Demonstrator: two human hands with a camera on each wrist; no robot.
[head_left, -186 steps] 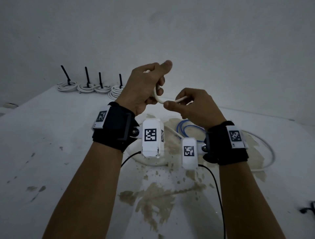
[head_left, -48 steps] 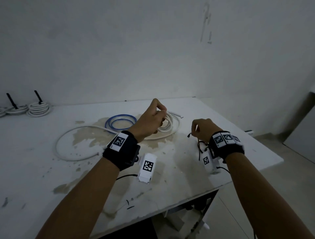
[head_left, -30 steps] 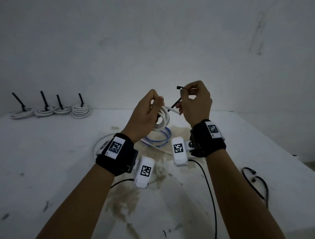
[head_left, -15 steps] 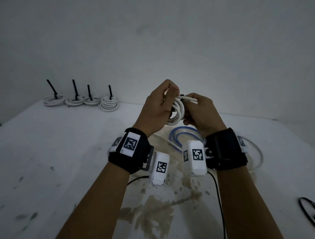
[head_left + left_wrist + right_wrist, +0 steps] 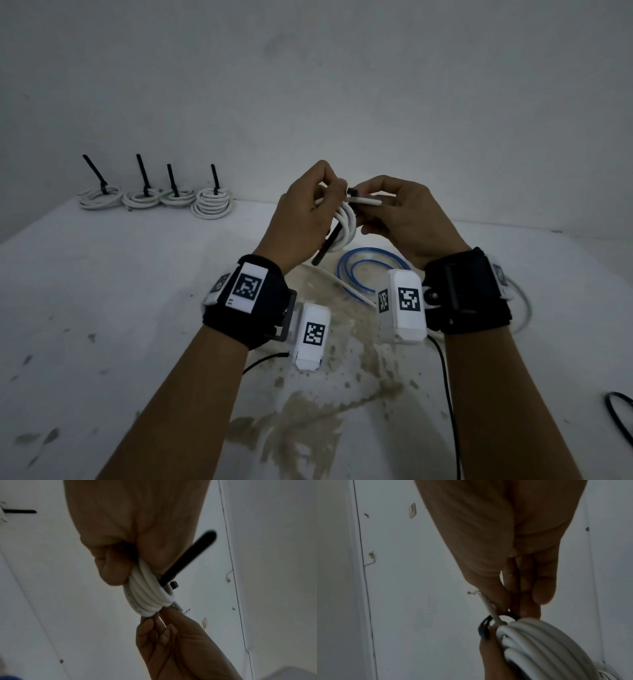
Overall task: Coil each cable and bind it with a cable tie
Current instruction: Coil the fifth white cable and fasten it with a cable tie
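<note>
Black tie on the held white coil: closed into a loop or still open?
Open, apparently. The cable tie passes through the white coil; its head shows no tail threaded through, and the tail sticks out free.

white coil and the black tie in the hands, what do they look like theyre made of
White coil: looks like a smooth plastic-sheathed cable with a soft sheen; its round turns keep their shape and faint print runs along the jacket. Black tie: probably matte nylon or similar plastic; a flat, stiff strip that stands out straight, with a small square head.
</note>
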